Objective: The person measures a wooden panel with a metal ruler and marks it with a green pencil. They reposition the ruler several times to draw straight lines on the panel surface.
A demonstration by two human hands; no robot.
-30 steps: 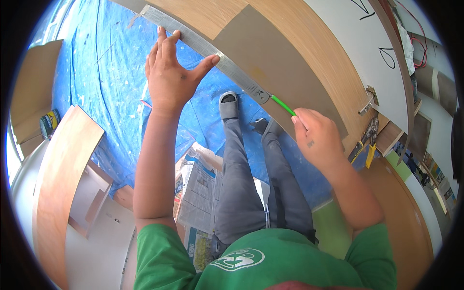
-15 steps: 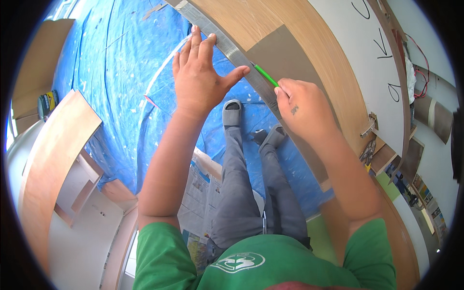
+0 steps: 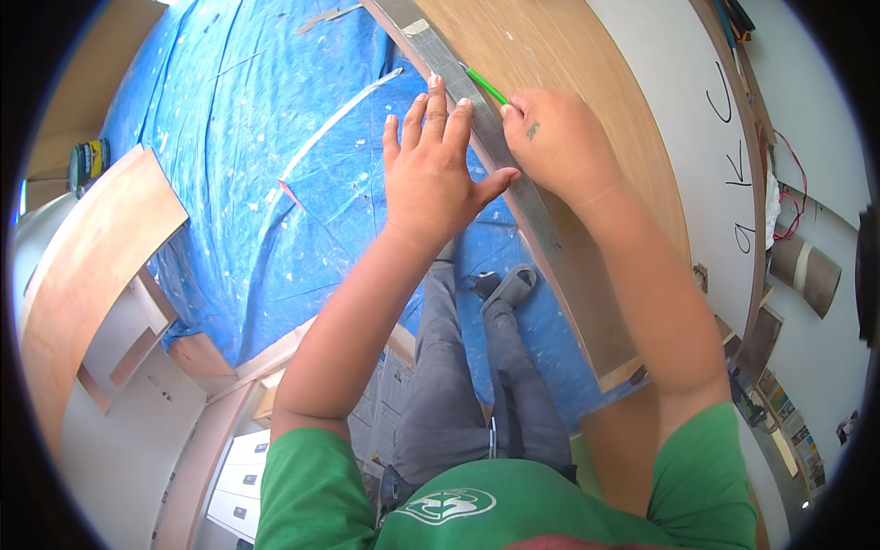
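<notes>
"State of the hands?"
"Left hand (image 3: 435, 179): spread wide, thumb on the metal ruler (image 3: 446, 60), fingertips along its left edge. Right hand (image 3: 564, 142): closed around a green pencil (image 3: 486, 85), tip by the ruler's right edge."
"Room for movement?"
"Blue sheeting (image 3: 229, 183) spreads left of the left hand; wood-grain panel (image 3: 568, 46) extends ahead of the right."

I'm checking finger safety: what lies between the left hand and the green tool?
In the head view, part of the grey straightedge lies between the left hand and the green tool held in the right hand.
</notes>
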